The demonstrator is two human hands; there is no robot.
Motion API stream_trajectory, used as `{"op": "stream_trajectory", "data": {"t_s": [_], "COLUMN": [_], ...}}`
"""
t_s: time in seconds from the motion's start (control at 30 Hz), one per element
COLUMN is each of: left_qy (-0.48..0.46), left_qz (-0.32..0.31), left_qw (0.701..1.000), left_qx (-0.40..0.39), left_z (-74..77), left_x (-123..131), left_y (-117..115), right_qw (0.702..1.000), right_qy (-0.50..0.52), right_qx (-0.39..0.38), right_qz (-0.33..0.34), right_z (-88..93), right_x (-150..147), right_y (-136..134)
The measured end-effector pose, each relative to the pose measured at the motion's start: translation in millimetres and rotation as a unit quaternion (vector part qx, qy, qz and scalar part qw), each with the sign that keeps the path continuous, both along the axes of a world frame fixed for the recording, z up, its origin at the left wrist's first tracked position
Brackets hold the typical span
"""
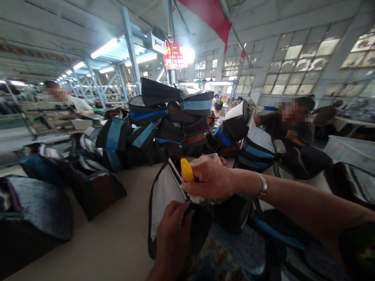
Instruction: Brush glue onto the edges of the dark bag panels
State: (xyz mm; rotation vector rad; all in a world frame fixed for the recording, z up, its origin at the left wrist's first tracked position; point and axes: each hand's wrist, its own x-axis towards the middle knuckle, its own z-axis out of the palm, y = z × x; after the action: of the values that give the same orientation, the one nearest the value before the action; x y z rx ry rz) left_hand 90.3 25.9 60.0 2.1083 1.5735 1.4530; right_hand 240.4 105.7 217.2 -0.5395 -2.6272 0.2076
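A dark fabric piece with a pale lining (162, 199) stands in front of me, its lining facing up and left. My left hand (175, 230) grips its edge near the middle, fingers bent over the dark cloth. Just above, my right hand (209, 177) is closed round a yellow-handled tool (186, 170); the tool's working end cannot be made out. Some crumpled pale material shows behind and under my right hand. A metal band (263, 184) circles the right wrist.
A tall heap of black and blue fabric pieces (114, 134) spans the table (117, 242). A larger dark piece (38, 218) sits at the near left. More pieces lie at the right and in front of my body. One person (301, 128) sits right, another (79, 103) left.
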Motion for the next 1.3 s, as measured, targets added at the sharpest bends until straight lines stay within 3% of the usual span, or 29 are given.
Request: {"op": "stream_trajectory", "data": {"t_s": [0.1, 0.2, 0.3, 0.43, 0.6, 0.67, 0.73, 0.8, 0.87, 0.93, 1.0, 1.13, 1.2, 1.3], "left_qy": [-0.077, -0.113, -0.126, -0.123, -0.115, -0.092, -0.055, -0.024, -0.015, -0.021, -0.020, 0.072, 0.107, 0.084], "left_qz": [-0.033, -0.028, -0.025, -0.026, 0.005, 0.018, 0.040, 0.091, 0.182, 0.295, 0.364, 0.302, 0.306, 0.344], "left_qw": [0.993, 0.986, 0.983, 0.984, 0.988, 0.991, 0.994, 0.993, 0.982, 0.955, 0.931, 0.945, 0.941, 0.932], "left_qx": [-0.082, -0.117, -0.129, -0.128, -0.105, -0.091, -0.084, -0.074, -0.051, -0.030, 0.005, 0.105, 0.093, 0.075], "left_z": [11.9, 19.7, 23.0, 23.5, 21.2, 19.7, 15.9, 7.4, -7.1, -26.2, -45.8, -72.1, -76.3, -72.7], "left_x": [-9.2, -17.2, -19.4, -15.7, -33.7, -51.8, -70.9, -85.4, -91.0, -87.5, -77.5, -50.6, -38.8, -30.1], "left_y": [-1.0, -4.1, -5.6, -7.0, -10.5, -11.7, -14.8, -21.9, -34.8, -53.0, -73.3, -96.4, -91.7, -71.3], "right_qw": [0.998, 0.997, 0.998, 1.000, 0.997, 0.999, 0.995, 0.971, 0.928, 0.881, 0.842, 0.780, 0.749, 0.701], "right_qy": [-0.024, -0.066, -0.058, -0.009, -0.071, -0.042, 0.029, 0.117, 0.216, 0.305, 0.363, 0.427, 0.465, 0.518], "right_qx": [0.016, 0.031, 0.035, 0.026, 0.024, -0.008, -0.093, -0.207, -0.303, -0.360, -0.398, -0.452, -0.468, -0.484], "right_qz": [0.047, 0.025, -0.004, 0.009, 0.018, 0.001, -0.007, -0.005, -0.006, -0.023, -0.041, -0.060, -0.069, -0.077], "right_z": [-11.9, -10.1, -1.2, -2.3, -1.4, 4.7, 8.1, 4.5, -6.9, -23.2, -40.4, -65.9, -72.2, -75.7], "right_x": [7.1, 17.8, 18.7, -3.4, -16.1, -9.0, 0.1, 6.8, 9.7, 9.5, 7.8, 1.0, -4.8, -13.2], "right_y": [-1.5, -1.0, -1.5, -5.2, -12.2, -14.6, -15.7, -15.8, -16.5, -18.8, -22.8, -33.1, -38.9, -46.2]}}
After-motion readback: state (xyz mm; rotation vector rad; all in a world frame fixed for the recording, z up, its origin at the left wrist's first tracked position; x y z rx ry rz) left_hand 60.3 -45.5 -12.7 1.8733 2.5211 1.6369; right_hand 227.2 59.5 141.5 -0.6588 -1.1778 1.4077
